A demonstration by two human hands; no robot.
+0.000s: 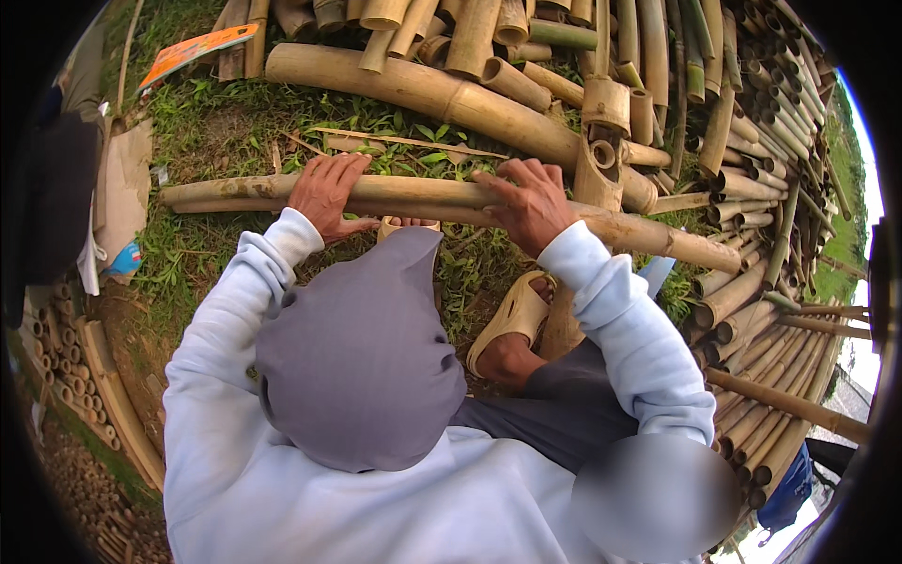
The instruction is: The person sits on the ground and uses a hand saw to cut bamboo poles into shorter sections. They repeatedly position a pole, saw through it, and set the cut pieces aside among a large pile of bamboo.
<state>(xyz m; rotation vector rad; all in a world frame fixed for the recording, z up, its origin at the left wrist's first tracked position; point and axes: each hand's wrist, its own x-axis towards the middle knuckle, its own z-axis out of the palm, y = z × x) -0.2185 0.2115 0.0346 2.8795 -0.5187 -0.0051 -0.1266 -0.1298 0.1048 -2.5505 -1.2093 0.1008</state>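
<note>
Bamboo pole (442, 199) is lying across grass (207, 122); left hand (324, 193) & right hand (531, 202) are both gripping it closed-fisted. Pole's looking whole, uncut; work barely started.

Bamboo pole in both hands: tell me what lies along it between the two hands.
Head view: between left hand and right hand, the bamboo pole runs bare.

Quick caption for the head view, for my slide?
Both hands, left and right, grip a long bamboo pole held across grass, with stacked bamboo behind.
</note>
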